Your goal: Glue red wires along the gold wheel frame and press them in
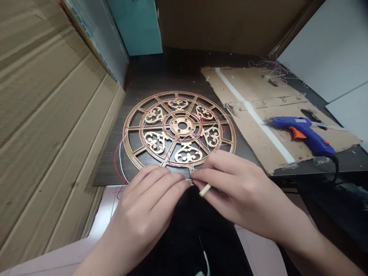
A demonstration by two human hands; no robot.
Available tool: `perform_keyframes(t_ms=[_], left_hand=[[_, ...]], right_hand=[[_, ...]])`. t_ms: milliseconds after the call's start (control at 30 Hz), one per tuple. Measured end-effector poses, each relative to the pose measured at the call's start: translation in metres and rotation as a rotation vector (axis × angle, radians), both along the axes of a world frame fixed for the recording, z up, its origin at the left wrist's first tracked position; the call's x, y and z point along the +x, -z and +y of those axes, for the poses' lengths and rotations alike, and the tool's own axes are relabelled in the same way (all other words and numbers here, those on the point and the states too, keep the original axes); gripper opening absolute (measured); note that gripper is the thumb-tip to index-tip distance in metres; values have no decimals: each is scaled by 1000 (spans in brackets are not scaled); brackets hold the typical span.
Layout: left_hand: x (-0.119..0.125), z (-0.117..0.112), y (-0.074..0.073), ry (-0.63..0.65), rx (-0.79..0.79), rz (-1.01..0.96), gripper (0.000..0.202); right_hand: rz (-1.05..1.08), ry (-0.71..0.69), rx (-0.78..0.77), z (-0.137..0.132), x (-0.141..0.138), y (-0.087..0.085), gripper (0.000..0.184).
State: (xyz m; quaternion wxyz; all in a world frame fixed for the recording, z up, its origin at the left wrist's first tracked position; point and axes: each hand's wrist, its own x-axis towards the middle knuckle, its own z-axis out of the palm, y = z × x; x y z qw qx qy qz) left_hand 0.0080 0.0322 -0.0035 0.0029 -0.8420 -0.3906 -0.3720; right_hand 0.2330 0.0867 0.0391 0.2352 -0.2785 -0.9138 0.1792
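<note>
A round gold openwork frame (188, 147), shaped like a wheel with scroll ornaments, lies flat on the dark table. Thin red and white wires (116, 153) run along its rings and spill over its left side. My left hand (155, 195) is closed on the frame's near rim, fingers together and thumb hidden. Beside it, my right hand (238, 184) pinches a short pale yellow stick (205, 190), whose blunt end points towards me. The fingertips of both hands nearly meet at the rim, and what lies under them is hidden.
On a worn cardboard sheet (258, 90) to the right lies a blue glue gun (304, 132) with an orange trigger and a cord. Loose wires (277, 71) tangle at its far end. Tall cardboard (57, 115) walls the left side; a teal box (140, 30) stands behind.
</note>
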Motion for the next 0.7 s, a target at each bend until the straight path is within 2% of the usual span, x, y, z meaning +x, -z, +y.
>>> perform_keyframes(t_ms=[133,333,400,567,700], left_hand=[[1,1,-3,7,14,1,27],[1,2,-9,0,9,28,22],[2,3,-10,-1,30,27,17],[4,3,-10,-10,57,25,15],[4,2,-7,-12,32,20,19]], right_hand=[[-110,-8,40,-3,-5,-10,18],[-520,-142,400,-4,-14,-27,24],[-574,-148,431,-3,-15,-27,24],[-473,-104,299,5,-12,-15,18],[-319,-82,51,11,-9,-8,18]])
